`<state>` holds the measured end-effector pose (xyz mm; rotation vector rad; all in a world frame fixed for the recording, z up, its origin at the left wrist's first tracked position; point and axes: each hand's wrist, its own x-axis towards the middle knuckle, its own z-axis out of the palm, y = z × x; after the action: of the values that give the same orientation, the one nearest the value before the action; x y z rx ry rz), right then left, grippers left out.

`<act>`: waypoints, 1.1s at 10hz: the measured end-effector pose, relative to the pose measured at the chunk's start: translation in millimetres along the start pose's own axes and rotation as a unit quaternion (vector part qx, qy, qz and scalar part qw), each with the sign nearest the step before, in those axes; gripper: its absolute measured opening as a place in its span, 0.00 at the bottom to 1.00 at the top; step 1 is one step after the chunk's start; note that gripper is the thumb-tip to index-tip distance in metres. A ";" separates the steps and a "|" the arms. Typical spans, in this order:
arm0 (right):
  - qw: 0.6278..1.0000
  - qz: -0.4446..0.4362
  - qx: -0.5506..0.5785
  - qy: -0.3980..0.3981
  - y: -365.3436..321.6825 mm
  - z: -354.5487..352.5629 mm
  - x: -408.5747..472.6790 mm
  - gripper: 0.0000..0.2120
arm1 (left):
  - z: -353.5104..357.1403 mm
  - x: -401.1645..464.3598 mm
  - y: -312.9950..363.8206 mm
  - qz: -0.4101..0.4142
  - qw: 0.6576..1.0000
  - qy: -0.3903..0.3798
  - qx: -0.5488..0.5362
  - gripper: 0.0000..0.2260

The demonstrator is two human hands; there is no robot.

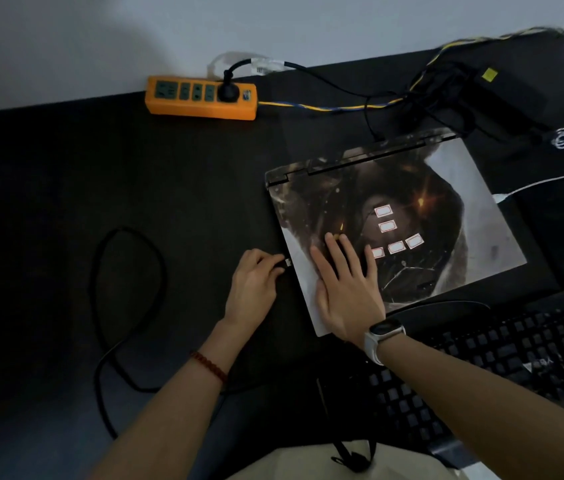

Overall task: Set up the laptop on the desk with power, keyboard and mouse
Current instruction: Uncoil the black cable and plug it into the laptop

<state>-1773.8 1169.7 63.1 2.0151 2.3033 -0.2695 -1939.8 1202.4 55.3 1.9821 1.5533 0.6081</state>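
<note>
The laptop (398,223) lies closed on the black desk (66,202), right of centre, turned a little so its hinge edge faces far and slightly right. Its lid carries a dark printed skin with glowing orange sparks and pale grey corners, plus five small white labels (385,211) edged in red, two stacked and three in a row below them.

The right hand (346,285) rests palm down on the near-left part of the lid, fingers spread flat and gripping nothing; a pale-strapped watch (382,336) sits on that wrist. The left hand (256,285) is at the laptop's left edge, fingers pinched together on a small plug (287,262) that touches the side of the machine. A black cable (124,306) loops across the desk to the left. A red bead bracelet (209,365) circles the left wrist.

One black keyboard (502,362) lies at the near right, just beside the laptop's near edge. One orange power strip (201,97) sits at the far edge with one black plug (228,91) in it and four free sockets. A black power brick (509,88) lies at the far right among tangled cords.
</note>
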 end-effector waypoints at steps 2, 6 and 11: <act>1.000 0.002 -0.003 0.001 0.0 1.4 0.0 0.25 | -0.2 1.1 -1.4 -0.001 1.000 0.007 -0.017 0.08; 1.000 0.006 -0.008 -0.001 0.7 3.2 0.9 0.25 | -0.4 6.2 -6.7 -0.011 0.998 -0.005 -0.057 0.07; 1.000 0.007 -0.010 -0.014 -2.1 -3.9 0.6 0.25 | 2.5 9.5 -11.7 0.065 0.997 -0.020 -0.042 0.06</act>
<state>-1775.7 1170.7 67.0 2.0051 2.2642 -0.2713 -1944.4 1213.5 45.9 2.0314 1.3599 0.6701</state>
